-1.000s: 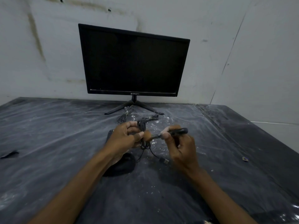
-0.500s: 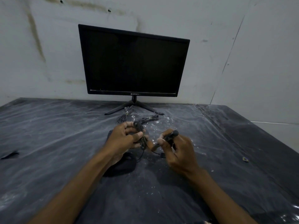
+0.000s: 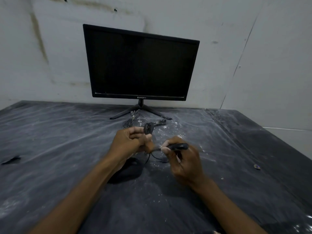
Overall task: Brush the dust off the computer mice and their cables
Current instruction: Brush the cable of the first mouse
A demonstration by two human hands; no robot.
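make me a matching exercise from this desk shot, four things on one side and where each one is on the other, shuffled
Things
1. brush
2. coiled cable
3. monitor
4. black mouse

Places
A. standing at the back of the table, against the wall
B. lying on the table below the left forearm
C. gripped in the right hand
D. bunched in the left hand

Pairs: 1-C, 2-D, 3-A, 4-B
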